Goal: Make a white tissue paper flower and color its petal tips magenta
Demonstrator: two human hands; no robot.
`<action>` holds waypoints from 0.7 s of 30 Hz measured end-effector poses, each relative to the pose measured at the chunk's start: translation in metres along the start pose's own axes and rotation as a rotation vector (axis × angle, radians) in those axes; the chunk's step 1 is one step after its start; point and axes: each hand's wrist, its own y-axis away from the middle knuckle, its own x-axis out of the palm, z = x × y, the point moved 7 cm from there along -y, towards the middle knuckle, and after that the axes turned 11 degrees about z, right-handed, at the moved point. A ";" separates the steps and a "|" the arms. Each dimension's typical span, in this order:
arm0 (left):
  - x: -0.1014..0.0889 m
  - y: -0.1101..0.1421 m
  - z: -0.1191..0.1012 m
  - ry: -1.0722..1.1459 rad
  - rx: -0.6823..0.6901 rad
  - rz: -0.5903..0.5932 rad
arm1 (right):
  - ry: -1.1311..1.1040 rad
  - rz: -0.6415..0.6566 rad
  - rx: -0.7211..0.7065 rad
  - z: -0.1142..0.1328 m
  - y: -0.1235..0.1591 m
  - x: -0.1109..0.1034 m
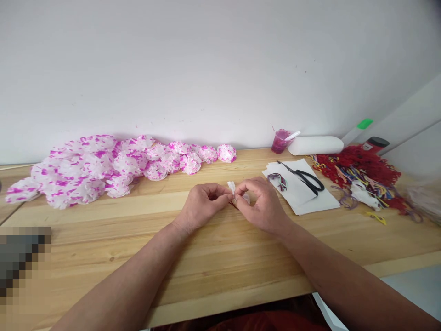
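My left hand and my right hand meet above the middle of the wooden table. Between their pinched fingertips is a small piece of gathered white tissue paper, one end sticking up and another part showing under my right fingers. A thin dark strand seems to lie at the fingertips, too small to name surely. To the right, a stack of white paper sheets bears black-handled scissors and a small bundle of coloured yarn.
White-and-pink paper pompoms are heaped along the wall at left. At back right stand a cup of purple-pink liquid, a white roll and a dark-lidded red container, near tangled red yarn. A blurred-out object lies front left.
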 end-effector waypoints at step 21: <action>0.000 -0.007 0.008 0.112 0.065 -0.005 | -0.040 -0.156 0.009 -0.001 -0.002 -0.013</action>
